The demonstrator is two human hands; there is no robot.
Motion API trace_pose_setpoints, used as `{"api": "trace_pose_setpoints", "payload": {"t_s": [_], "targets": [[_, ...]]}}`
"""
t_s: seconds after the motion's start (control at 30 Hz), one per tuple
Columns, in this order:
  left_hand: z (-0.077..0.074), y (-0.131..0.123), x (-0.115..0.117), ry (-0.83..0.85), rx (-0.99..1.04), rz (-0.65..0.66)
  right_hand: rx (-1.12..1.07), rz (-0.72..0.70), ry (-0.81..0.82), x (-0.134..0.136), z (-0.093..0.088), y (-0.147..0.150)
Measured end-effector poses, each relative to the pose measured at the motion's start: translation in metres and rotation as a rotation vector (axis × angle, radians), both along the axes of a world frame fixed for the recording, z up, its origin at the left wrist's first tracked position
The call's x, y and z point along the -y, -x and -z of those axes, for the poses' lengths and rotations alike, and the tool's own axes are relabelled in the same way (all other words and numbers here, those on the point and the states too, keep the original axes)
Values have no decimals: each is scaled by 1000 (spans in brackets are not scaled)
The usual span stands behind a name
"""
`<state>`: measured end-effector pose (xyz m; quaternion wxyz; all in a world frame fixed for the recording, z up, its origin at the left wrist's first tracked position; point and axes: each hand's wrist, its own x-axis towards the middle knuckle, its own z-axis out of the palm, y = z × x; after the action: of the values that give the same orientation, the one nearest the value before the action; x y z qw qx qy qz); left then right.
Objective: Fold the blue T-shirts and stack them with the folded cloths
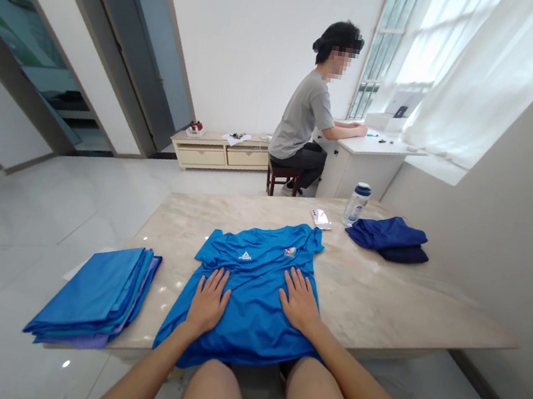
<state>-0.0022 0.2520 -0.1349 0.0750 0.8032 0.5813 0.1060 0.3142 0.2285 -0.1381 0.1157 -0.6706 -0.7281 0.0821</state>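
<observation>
A blue short-sleeved T-shirt [251, 298] lies spread front side up on the table, its collar end away from me and its hem hanging over the near edge. Small emblems mark its chest, and creases run across the cloth. My left hand [208, 301] rests flat on the shirt's left side, fingers stretched out. On the right side of the shirt lies my right hand [300, 299], palm down with the fingers apart. Neither hand grips the cloth.
The marble-patterned table [412, 303] bears a stack of folded blue clothes [95, 290] at left. Dark blue folded clothing [387, 235], a water bottle [356, 205] and a phone [321, 219] lie toward the back right. Beyond, a person [305, 114] sits at a white desk [370, 148].
</observation>
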Motion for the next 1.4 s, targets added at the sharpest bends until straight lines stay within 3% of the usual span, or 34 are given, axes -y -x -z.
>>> {"api": "trace_pose_setpoints", "payload": {"t_s": [0.13, 0.33, 0.53, 0.67, 0.8, 0.9, 1.03, 1.27, 1.4], "targets": [[4, 0, -37, -47, -16, -58, 15, -79, 9, -56, -3, -6], [-5, -19, -115, -40, -120, -228, 50, -111, 24, -169, -5, -1], [-1, -34, -197, -41, -114, -302, 93, -142, -9, -264, 4, 1], [5, -36, -247, -40, -83, -333, 109, -170, -48, -309, 14, -2], [8, -36, -271, -27, -65, -325, 112, -200, -57, -324, 18, -6], [6, -35, -267, -29, -65, -313, 125, -194, -47, -315, 18, -7], [4, -28, -238, -44, -82, -307, 145, -186, -42, -281, 18, -18], [4, -6, -141, -95, -112, -295, 129, -195, -91, -187, 31, -58], [7, 9, -82, -119, -113, -226, 107, -185, -102, -129, 33, -71]]}}
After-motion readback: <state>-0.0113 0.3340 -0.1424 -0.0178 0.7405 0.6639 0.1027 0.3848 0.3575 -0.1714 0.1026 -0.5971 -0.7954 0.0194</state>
